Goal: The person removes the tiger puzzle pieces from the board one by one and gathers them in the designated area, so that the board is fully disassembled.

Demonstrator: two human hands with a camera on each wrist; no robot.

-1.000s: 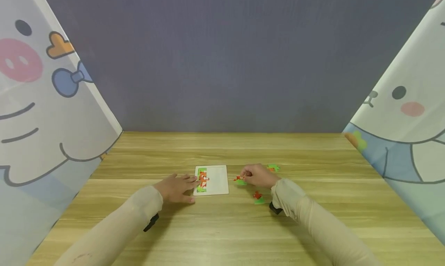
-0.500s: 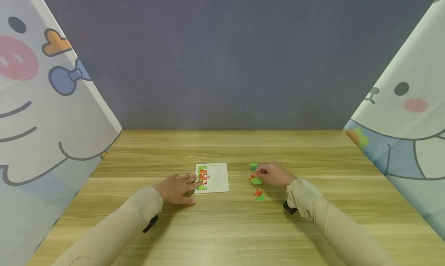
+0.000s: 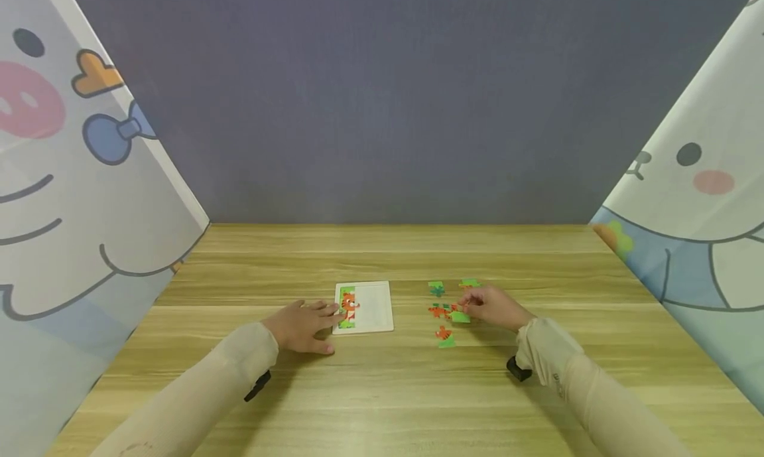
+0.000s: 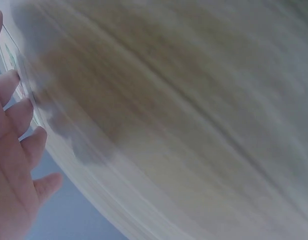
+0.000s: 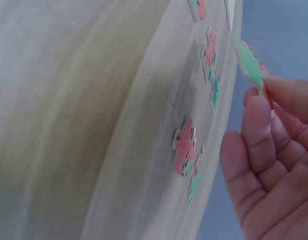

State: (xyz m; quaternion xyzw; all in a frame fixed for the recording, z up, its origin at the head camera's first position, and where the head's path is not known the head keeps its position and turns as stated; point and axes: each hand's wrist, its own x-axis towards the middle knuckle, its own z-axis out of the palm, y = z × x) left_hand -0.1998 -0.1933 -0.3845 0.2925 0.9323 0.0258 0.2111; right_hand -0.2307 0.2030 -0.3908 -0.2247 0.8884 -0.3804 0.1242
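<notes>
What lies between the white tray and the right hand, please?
The head view shows, from the white tray rightwards, bare wooden table, loose puzzle pieces, then the green-and-red piece that the right hand pinches.

Your head view is fairly bright and even, lit from above, with soft shadows beside your beige fabric sleeves (image 3: 193,387) on the yellowish wood-grain tabletop (image 3: 370,397), while the flat green-and-orange puzzle pieces (image 3: 446,342) lack crisp detail. Your left wrist view looks hazy and soft, the wood grain smeared and a blurred shadow of your bare left hand (image 4: 11,165) falling across it. Your right wrist view is washed out and bluish, the nearest wood out of focus and the tabletop's edge bowed.
</notes>
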